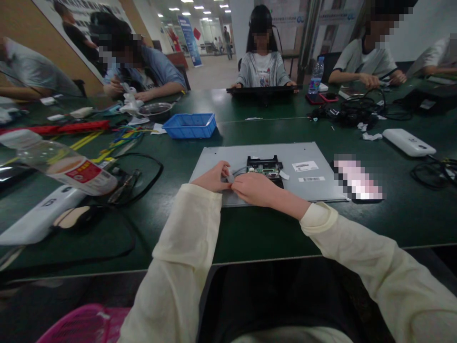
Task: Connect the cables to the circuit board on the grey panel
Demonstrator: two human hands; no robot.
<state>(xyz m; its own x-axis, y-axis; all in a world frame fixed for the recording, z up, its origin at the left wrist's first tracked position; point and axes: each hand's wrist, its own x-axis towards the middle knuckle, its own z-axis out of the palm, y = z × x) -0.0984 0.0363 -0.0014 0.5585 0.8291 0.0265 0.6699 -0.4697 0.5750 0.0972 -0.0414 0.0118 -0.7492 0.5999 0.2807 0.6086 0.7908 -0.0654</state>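
Note:
A grey metal panel (pixel 307 152) lies flat on the dark green table in front of me. A small green circuit board in a black frame (pixel 264 167) sits on its middle. My left hand (pixel 213 178) and my right hand (pixel 254 188) meet on the panel's near left part, just left of the board. Both pinch a small grey-white piece, perhaps a cable or tape end (pixel 230 177), between their fingertips. White labels (pixel 305 166) are stuck to the right of the board. Cream sleeves cover both my forearms.
A blue plastic tray (pixel 190 126) stands behind the panel. A plastic bottle (pixel 57 162), white devices and black cables lie at the left. A white box (pixel 408 142) and tangled cables (pixel 352 113) lie at the right. Several other people sit around the table. A pink basket (pixel 82 325) is by my knee.

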